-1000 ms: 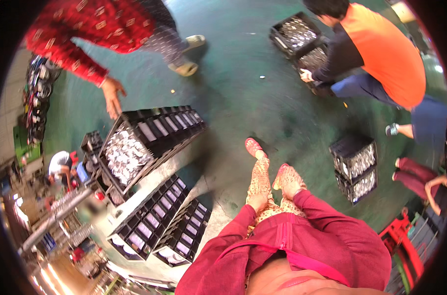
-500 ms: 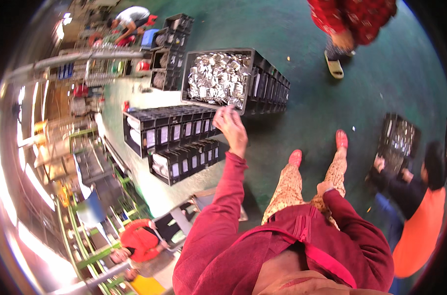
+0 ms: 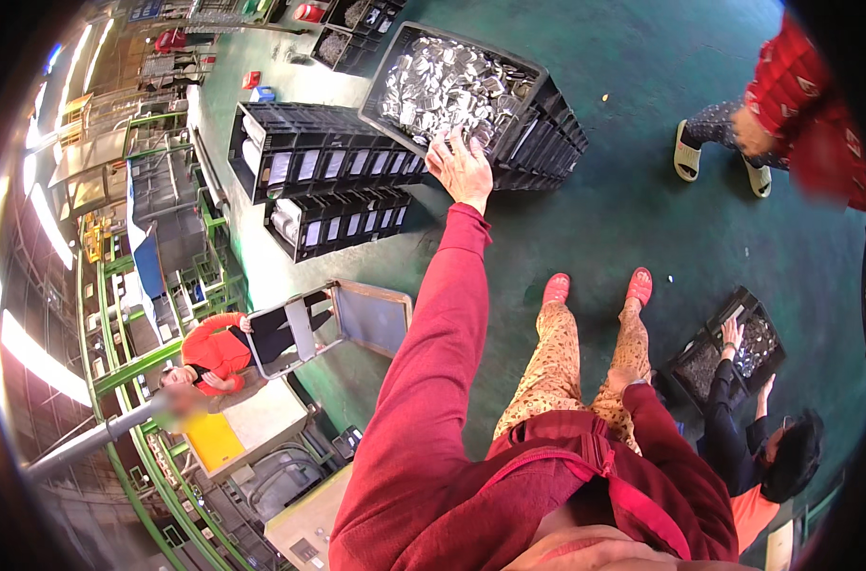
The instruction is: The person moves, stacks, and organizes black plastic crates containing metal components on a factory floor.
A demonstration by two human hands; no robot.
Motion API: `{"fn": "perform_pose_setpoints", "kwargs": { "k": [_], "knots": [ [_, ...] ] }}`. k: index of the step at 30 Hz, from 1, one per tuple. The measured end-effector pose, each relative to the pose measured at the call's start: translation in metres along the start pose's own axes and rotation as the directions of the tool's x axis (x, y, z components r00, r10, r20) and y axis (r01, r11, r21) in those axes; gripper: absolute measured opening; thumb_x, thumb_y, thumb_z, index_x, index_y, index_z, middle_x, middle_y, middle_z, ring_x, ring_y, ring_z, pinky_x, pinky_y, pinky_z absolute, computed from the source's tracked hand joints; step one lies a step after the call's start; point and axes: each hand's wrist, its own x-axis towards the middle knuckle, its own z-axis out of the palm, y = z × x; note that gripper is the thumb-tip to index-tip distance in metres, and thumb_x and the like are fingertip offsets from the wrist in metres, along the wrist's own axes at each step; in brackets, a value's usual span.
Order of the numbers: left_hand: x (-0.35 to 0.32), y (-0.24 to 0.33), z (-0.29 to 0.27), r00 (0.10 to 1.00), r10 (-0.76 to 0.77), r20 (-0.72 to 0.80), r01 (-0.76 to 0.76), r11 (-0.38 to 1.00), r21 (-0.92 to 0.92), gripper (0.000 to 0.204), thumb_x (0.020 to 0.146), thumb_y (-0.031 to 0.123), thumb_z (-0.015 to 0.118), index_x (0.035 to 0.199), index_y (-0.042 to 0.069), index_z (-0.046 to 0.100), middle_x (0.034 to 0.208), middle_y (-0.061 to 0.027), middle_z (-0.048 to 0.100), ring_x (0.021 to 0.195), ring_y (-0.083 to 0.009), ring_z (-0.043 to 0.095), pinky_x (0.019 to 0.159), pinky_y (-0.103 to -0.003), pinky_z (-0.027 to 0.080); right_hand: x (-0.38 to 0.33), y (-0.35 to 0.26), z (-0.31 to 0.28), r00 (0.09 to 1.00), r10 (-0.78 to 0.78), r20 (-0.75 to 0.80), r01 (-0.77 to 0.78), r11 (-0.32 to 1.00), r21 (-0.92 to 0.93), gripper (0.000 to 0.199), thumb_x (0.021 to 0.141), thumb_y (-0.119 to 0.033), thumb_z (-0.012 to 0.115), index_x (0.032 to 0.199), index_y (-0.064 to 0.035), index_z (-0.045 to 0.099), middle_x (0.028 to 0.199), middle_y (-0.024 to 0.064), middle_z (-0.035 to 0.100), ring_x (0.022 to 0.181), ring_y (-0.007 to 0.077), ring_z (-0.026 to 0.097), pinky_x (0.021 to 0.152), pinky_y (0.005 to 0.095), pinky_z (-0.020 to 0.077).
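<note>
My left hand (image 3: 462, 169) reaches out to the near edge of a black plastic crate (image 3: 543, 88) heaped with small shiny metal pieces (image 3: 449, 84). Its fingers are a little apart, with the tips at the rim and the nearest pieces; nothing shows gripped in them. That crate tops a tall stack of black crates (image 3: 553, 143). My right hand (image 3: 627, 378) hangs low beside my right thigh, partly covered by the dark red sleeve, and its fingers cannot be made out.
Two more black crate stacks (image 3: 333, 157) with white labels stand left of the tall one. A person in orange-red (image 3: 219, 344) holds a metal-framed trolley (image 3: 366, 314) at lower left. At right, another person's hands (image 3: 731, 333) touch a crate (image 3: 704, 357); someone in red (image 3: 804, 95) stands beyond.
The view has shifted, and the crates sit higher in it. My left hand's fingers have spread at the crate's edge. The person in red appears farther right.
</note>
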Motion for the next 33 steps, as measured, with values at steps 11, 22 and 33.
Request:
{"fn": "perform_pose_setpoints", "kwargs": {
  "k": [11, 22, 33],
  "knots": [
    [0.003, 0.01, -0.004, 0.997, -0.074, -0.027, 0.072, 0.995, -0.07, 0.032, 0.081, 0.027, 0.052, 0.11, 0.014, 0.058, 0.117, -0.011, 0.047, 0.111, -0.0275, 0.04, 0.099, -0.048, 0.024, 0.056, -0.021, -0.036, 0.765, -0.047, -0.643, 0.176, 0.975, 0.138, 0.023, 0.073, -0.015, 0.059, 0.092, -0.003, 0.058, 0.079, 0.0168, 0.06, 0.076, 0.0311, 0.06, 0.067, 0.0409, 0.0469],
    [-0.004, -0.003, -0.012, 0.97, -0.22, -0.106, 0.187, 0.947, -0.262, 0.035, 0.078, 0.021, 0.057, 0.108, 0.004, 0.05, 0.12, -0.0178, 0.039, 0.116, -0.0338, 0.033, 0.101, -0.047, 0.024, 0.034, -0.194, -0.469, -0.073, -0.301, -0.951, 0.48, 0.825, -0.298, 0.017, 0.079, -0.008, 0.061, 0.095, -0.0021, 0.06, 0.087, 0.011, 0.061, 0.079, 0.0263, 0.059, 0.072, 0.0325, 0.0468],
    [-0.001, -0.004, -0.01, 0.933, -0.326, -0.154, 0.279, 0.923, -0.265, 0.025, 0.075, 0.018, 0.062, 0.095, 0.008, 0.051, 0.107, -0.0139, 0.042, 0.108, -0.0324, 0.038, 0.094, -0.044, 0.031, 0.091, -0.2, -0.578, 0.699, -0.278, -0.659, 0.403, 0.914, 0.041, 0.015, 0.069, -0.008, 0.064, 0.075, 0.0027, 0.057, 0.065, 0.011, 0.061, 0.047, 0.0177, 0.061, 0.048, 0.0272, 0.0488]
  ]
}}
